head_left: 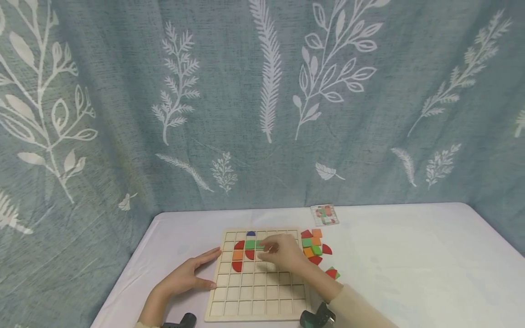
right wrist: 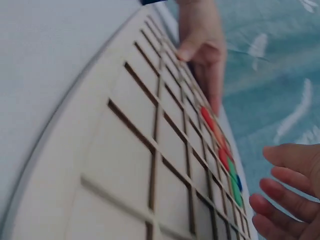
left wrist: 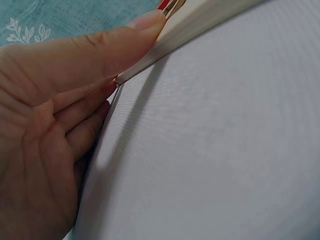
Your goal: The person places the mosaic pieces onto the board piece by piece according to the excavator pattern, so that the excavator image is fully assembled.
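Observation:
A wooden grid board (head_left: 254, 293) lies on the white table. My left hand (head_left: 182, 276) rests at its left edge, thumb and fingers spread along the side; the thumb (left wrist: 115, 47) touches the edge in the left wrist view. My right hand (head_left: 285, 254) is over the upper part of the board, its fingertips beside a green piece (head_left: 259, 244). In the right wrist view its fingers (right wrist: 280, 192) are loosely bent, with nothing visible between them. Set in cells nearby are a green square (head_left: 249, 245), an orange square (head_left: 238, 255), several red rounded pieces (head_left: 237, 266) and a blue half-round piece (head_left: 251, 233).
Right of the board lies a cluster of loose red, orange and green pieces (head_left: 316, 241). A red piece (head_left: 331, 273) overlapping a green one is nearer my right forearm. Behind them is a pattern card (head_left: 325, 215). A leaf-print curtain (head_left: 229, 114) hangs behind the table.

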Tool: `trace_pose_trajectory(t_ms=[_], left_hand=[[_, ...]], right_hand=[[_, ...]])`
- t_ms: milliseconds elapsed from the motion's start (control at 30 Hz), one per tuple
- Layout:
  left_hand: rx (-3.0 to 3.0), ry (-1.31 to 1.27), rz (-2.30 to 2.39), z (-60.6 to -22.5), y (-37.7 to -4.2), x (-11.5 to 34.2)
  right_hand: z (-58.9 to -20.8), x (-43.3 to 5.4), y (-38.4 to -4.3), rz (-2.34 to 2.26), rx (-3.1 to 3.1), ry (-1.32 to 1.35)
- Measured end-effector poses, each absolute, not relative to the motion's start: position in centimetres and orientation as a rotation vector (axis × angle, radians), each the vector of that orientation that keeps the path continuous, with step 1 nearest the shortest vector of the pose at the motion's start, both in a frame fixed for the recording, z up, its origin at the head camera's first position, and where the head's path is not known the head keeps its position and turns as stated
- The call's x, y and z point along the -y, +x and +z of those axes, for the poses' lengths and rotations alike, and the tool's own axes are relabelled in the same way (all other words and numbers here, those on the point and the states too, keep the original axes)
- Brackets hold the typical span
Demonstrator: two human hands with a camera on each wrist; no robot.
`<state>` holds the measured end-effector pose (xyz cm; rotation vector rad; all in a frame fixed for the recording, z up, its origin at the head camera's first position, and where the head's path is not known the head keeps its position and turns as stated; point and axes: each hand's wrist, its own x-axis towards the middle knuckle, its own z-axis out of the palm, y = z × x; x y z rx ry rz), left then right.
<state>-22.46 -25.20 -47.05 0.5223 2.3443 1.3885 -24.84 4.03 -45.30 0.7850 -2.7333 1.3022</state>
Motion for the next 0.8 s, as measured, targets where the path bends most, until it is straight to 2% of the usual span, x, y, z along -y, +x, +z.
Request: trace_pose_trajectory(t_ms=[300,667,800], left_hand=[[-2.363,0.518,1.372,-47.2,-22.5,25.3],[-2.354,0.531,1.386,-46.9,-22.4,25.2],[-2.358,0.531,1.383,-46.9,-22.5,25.2]], right_hand=[[-45.2,-8.9,-24.6,1.561,2.688,0.649],[-44.1,-15.0,-23.2,1.417,2.699,0.473],[-44.0,-16.9,-22.6,1.354,2.779,0.501]])
